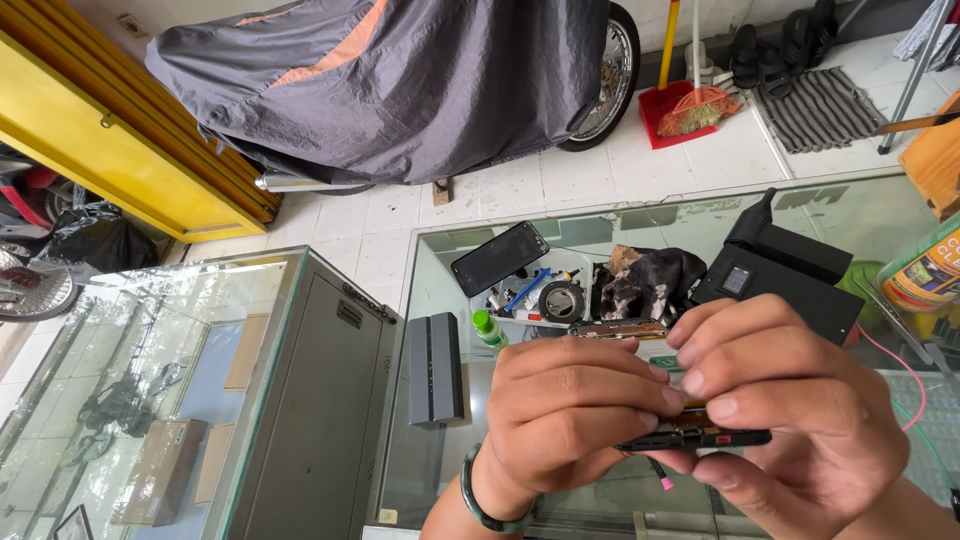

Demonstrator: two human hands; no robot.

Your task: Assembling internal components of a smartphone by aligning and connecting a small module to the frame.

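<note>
Phone frame (694, 436), thin and dark, sits edge-on above the glass counter (440, 470) near its front edge, pinched between both hands. Left hand (570, 410) grips its left end; right hand (790, 410) curls fingertips over the top.

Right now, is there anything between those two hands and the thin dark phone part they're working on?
Nothing visible does. The left hand and the right hand both already pinch the thin dark phone part directly, above the glass counter. The tray of tools and the black cloth lie farther back, clear of the grip.
</note>
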